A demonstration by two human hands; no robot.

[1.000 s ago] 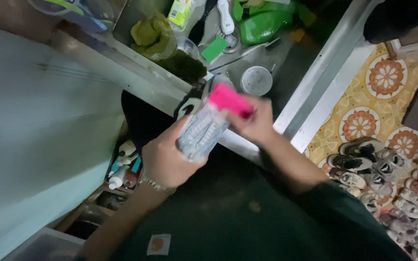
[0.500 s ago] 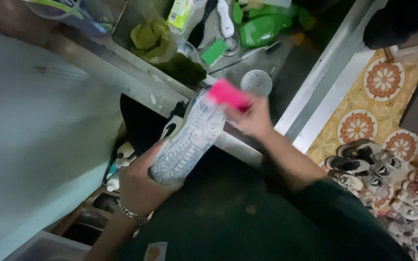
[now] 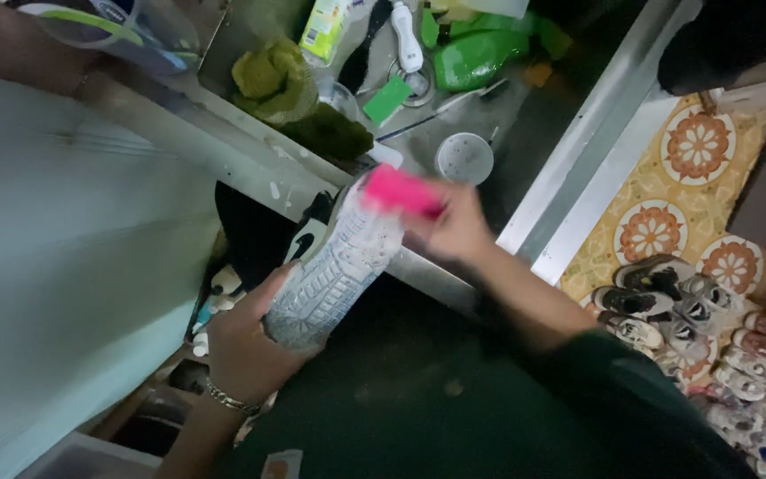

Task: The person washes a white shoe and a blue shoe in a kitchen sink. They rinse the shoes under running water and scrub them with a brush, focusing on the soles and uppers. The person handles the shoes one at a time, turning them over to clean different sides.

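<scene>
Left hand (image 3: pixel 246 350) wraps the heel of an upturned shoe (image 3: pixel 334 270), held just before the sink (image 3: pixel 454 106); right hand (image 3: pixel 458 226) pinches a pink brush (image 3: pixel 401 191), apparently touching the sole.

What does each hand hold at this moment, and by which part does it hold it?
The left hand grips a shoe by one end, sole up. The right hand holds a pink brush by its far end, pressed on the sole's other end.

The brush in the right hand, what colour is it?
Bright pink. The brush sits in the right hand, against the shoe sole; head view shows it.
</scene>
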